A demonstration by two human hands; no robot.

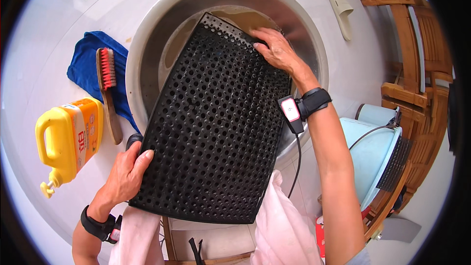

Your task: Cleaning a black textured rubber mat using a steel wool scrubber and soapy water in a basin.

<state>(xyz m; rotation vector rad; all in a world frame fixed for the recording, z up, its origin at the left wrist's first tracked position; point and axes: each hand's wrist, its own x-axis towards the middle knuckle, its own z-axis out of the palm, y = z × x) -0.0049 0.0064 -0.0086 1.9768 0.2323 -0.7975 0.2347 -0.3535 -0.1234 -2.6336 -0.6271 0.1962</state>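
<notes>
A black rubber mat covered in small round holes slants over a wide metal basin, its far end inside the rim and its near end above my lap. My left hand is closed on the mat's lower left edge, thumb on top and fingers mostly hidden beneath. At the far right edge, my right hand grips the mat, thumb on its face and fingers beyond the edge. Murky brownish water shows in the basin past the mat.
Left of the basin lie a wooden-handled brush with red bristles, a blue cloth and a yellow jug. At right are a light blue tub, wooden chairs and slippers. A cable hangs from my right wrist.
</notes>
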